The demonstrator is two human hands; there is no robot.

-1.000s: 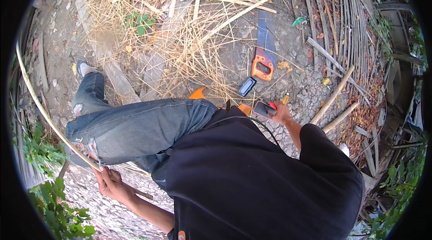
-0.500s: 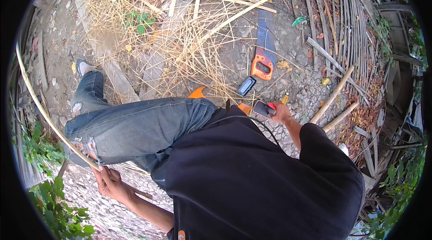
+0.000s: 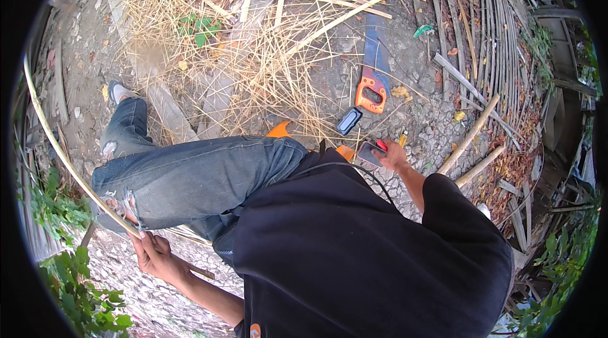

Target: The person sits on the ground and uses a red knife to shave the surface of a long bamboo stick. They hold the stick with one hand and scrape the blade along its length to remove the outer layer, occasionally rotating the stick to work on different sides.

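My left hand (image 3: 154, 255) is closed around a long, thin bamboo strip (image 3: 60, 148) that curves up the left side of the view. My right hand (image 3: 392, 155) reaches down to the ground and rests on a dark phone (image 3: 369, 152) with a cable running to it. Whether the fingers grip the phone is unclear. My jeans-clad leg (image 3: 190, 176) stretches out to the left between the two hands. A handsaw (image 3: 373, 65) with an orange handle lies on the ground just beyond my right hand, with a small dark rectangular object (image 3: 349, 121) beside it.
A heap of dry bamboo strips and straw (image 3: 253, 40) covers the ground ahead. Bamboo poles (image 3: 472, 138) and a slatted bamboo panel (image 3: 500, 53) lie to the right. Green plants (image 3: 69, 274) grow at the lower left. An orange object (image 3: 280, 129) peeks out by my knee.
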